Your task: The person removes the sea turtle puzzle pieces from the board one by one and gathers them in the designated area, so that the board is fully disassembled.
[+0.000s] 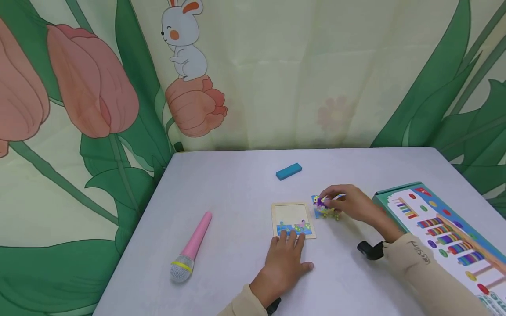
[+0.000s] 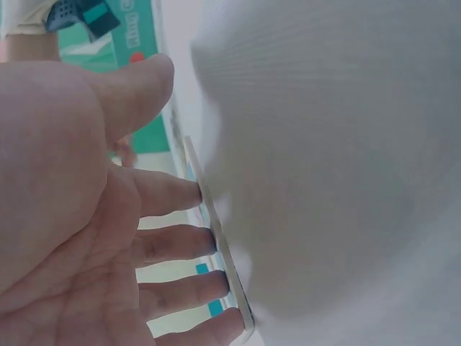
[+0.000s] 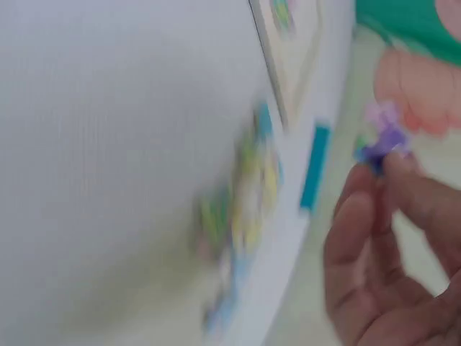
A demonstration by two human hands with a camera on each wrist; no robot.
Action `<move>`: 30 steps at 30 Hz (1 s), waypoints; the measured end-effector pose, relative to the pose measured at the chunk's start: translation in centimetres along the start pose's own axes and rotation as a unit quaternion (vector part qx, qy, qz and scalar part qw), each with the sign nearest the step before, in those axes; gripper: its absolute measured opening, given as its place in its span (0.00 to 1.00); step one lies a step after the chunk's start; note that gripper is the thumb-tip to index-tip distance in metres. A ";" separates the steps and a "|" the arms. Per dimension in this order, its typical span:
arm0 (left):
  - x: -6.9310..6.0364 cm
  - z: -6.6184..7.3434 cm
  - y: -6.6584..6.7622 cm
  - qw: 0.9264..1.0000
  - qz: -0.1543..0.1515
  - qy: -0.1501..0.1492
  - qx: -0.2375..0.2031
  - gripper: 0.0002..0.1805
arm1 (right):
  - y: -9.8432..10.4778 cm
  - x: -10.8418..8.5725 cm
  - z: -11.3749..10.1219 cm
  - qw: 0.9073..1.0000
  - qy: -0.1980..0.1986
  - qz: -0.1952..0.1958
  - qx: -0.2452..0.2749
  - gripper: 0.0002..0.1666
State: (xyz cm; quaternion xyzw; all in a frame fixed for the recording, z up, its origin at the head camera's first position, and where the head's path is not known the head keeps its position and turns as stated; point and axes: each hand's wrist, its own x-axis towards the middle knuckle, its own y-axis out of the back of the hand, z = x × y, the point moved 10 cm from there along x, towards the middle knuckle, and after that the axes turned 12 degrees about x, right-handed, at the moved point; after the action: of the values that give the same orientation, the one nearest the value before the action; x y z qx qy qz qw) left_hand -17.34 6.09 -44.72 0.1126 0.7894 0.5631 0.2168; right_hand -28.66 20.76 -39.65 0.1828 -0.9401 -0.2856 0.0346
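A shallow wooden puzzle frame (image 1: 273, 219) lies on the white table, with blue and coloured puzzle pieces (image 1: 287, 228) along its near side. My left hand (image 1: 283, 265) rests on that near edge, its fingers straight and the thumb spread out. In the left wrist view, the fingertips (image 2: 189, 193) touch the frame's thin rim. To the right of the frame, my right hand (image 1: 353, 204) pinches a small purple puzzle piece (image 3: 389, 144) between thumb and fingers. Below it lies a loose group of colourful puzzle pieces (image 1: 329, 213), blurred in the right wrist view.
Behind the frame lies a blue rectangular block (image 1: 289, 171). A pink toy microphone (image 1: 193, 245) lies at the left. On the right, a large printed box (image 1: 442, 228) sits beneath and beside my right forearm. A printed curtain (image 1: 276, 79) hangs behind the table.
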 end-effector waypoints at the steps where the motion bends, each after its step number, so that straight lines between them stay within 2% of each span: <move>1: 0.0 0.0 0.0 1.000 -0.002 0.001 -0.005 0.43 | 1.0 -0.2 0.6 1.000 -0.018 0.006 -0.003 0.11; 5: -0.2 -0.2 0.1 1.000 0.002 0.005 -0.018 0.43 | 3.6 -1.2 3.4 0.995 -0.094 -0.001 -0.014 0.12; 9: -0.3 -0.1 0.3 1.000 0.014 0.008 -0.018 0.42 | 4.0 -1.8 5.2 0.990 -0.140 -0.024 -0.022 0.11; 15: -0.4 0.1 0.4 1.000 0.019 0.006 -0.016 0.42 | 3.6 -1.9 5.9 0.988 -0.148 -0.032 -0.031 0.09; 19: -0.3 0.1 0.3 1.000 0.007 0.004 -0.025 0.42 | 3.6 -1.7 5.6 0.987 -0.143 -0.009 -0.075 0.06; 24: -0.3 -0.2 0.3 1.000 -0.003 0.009 -0.029 0.43 | 3.2 -1.3 5.4 0.977 -0.159 0.022 -0.144 0.07; 27: -0.4 -0.3 0.4 0.999 0.002 0.011 -0.033 0.44 | 2.7 -1.3 5.4 0.973 -0.170 0.032 -0.155 0.08; 30: -0.4 -0.3 0.4 0.999 0.007 0.009 -0.039 0.44 | 2.1 -1.3 4.7 0.973 -0.164 0.041 -0.158 0.07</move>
State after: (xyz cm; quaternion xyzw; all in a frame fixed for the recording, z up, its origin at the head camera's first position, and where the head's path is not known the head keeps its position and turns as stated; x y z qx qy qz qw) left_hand -17.17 5.85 -44.17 0.1050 0.7678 0.5961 0.2101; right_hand -28.94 25.25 -42.35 0.0867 -0.8829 -0.4547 -0.0796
